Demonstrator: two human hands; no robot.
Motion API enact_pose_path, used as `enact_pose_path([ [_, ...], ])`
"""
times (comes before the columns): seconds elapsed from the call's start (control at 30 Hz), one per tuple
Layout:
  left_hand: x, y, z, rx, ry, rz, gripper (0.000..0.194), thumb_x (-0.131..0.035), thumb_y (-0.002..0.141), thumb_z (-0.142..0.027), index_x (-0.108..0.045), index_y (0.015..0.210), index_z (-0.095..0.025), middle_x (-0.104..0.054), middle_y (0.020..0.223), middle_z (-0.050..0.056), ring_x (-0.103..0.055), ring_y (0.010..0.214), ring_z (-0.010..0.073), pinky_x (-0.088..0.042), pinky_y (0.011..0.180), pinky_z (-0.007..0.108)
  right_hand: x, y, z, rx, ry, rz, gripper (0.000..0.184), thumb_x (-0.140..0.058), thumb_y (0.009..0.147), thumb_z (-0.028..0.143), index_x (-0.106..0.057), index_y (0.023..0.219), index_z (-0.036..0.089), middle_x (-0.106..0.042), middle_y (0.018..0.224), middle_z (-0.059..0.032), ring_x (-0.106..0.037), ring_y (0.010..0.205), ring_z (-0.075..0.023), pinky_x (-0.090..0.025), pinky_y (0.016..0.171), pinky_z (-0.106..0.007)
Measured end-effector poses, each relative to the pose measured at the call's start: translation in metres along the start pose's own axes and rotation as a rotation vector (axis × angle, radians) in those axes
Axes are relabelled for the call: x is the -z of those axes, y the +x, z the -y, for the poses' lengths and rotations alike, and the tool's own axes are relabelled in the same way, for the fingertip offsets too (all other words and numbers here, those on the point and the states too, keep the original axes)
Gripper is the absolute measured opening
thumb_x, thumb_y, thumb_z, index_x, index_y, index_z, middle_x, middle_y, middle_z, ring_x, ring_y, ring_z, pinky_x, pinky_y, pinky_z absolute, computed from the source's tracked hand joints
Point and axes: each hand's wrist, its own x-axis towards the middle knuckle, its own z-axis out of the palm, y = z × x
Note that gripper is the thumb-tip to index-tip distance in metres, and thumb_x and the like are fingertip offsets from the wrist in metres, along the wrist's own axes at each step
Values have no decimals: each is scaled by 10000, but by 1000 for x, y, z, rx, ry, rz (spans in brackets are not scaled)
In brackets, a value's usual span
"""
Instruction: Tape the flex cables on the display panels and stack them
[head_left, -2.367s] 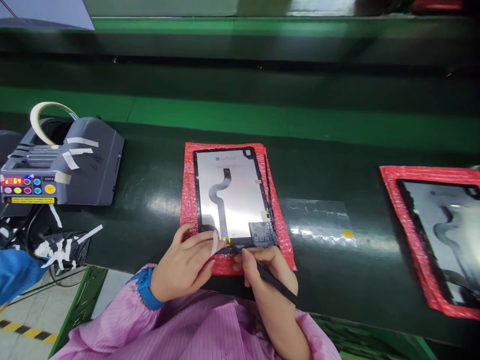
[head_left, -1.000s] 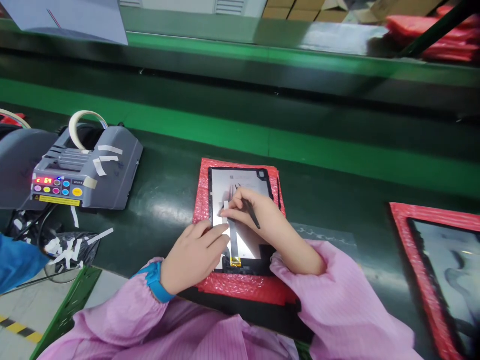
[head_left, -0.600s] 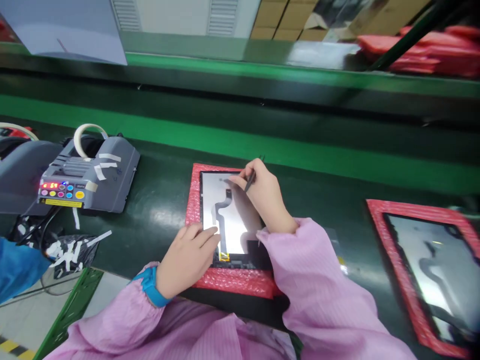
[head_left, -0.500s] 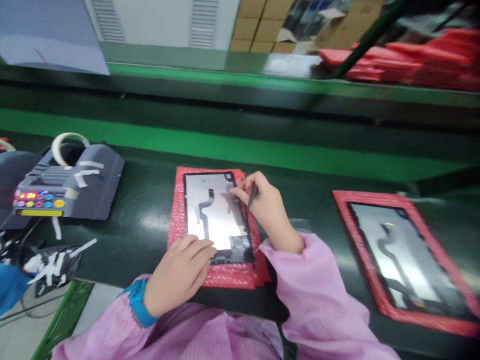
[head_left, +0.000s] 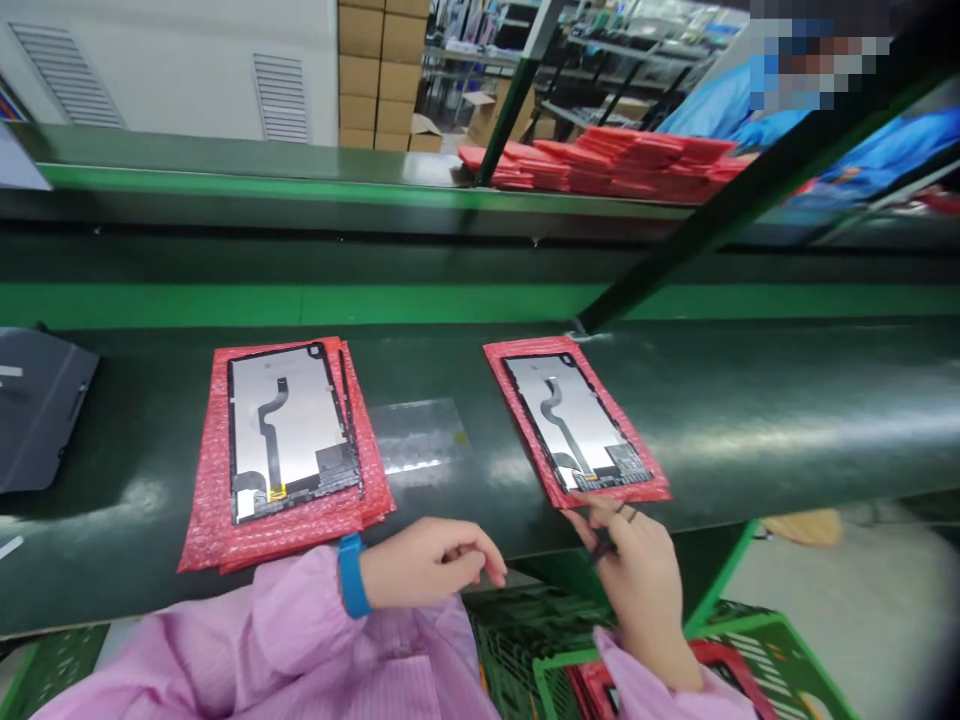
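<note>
A tablet screen (head_left: 307, 410) with a grey flex cable lies face-down on stacked red bubble-wrap bags (head_left: 206, 470) at the left. Another screen (head_left: 570, 420) rests on a red bubble-wrap bag (head_left: 652, 475) to the right. My right hand (head_left: 641, 570) is at that bag's near edge, its fingertips touching the edge. Dark, slim tweezers (head_left: 602, 548) are tucked in its fingers, mostly hidden. My left hand (head_left: 435, 562), with a blue wristband (head_left: 352, 575), hovers by the bench edge between the two screens. Its fingers are loosely bent and hold nothing visible.
A clear plastic sheet (head_left: 420, 440) lies between the screens. The grey tape dispenser (head_left: 37, 410) stands at far left. Below the bench, a green crate (head_left: 780, 640) holds red-wrapped pieces. A slanted dark post (head_left: 675, 250) rises behind; red bags (head_left: 615, 160) are piled on the shelf.
The view has swung right. My right hand has left the left screen and reached the right bag's near edge. My left hand has lifted off the left screen and moved right.
</note>
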Motion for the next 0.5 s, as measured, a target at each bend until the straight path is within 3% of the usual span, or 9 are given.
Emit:
enact_pose_path([
  [0.1,-12,36,4,108,-247,-52,78,-644,920,-213,-683,884,-156,-747,893,54,-623,753,117,-494,758,247,-1,7,0,-25,88,22,444,-534,1008,568,-527,681,266,-794,865,-98,-671,680,-255,-457,696,-423],
  [0.3,-30,116,11,201,-425,-130,180,-662,950,-307,-624,898,-140,-740,850,86,-720,744,143,-582,869,355,7,24,5,-111,341,-91,477,-648,939,573,-418,639,281,-769,754,-79,-737,700,-271,-517,636,-394],
  [0.4,-37,157,2,193,-507,-209,170,-612,982,-304,-615,958,-136,-741,844,89,-752,783,167,-603,892,373,12,32,17,-137,417,-127,470,-711,910,517,-404,645,279,-785,785,-74,-753,712,-273,-552,669,-403],
  [0.5,-42,184,-14,155,-570,-316,141,-613,941,-192,-600,1075,-150,-746,870,61,-753,808,169,-618,830,330,14,37,33,-146,502,-106,486,-760,885,456,-376,652,271,-788,783,-53,-763,718,-275,-566,692,-407],
])
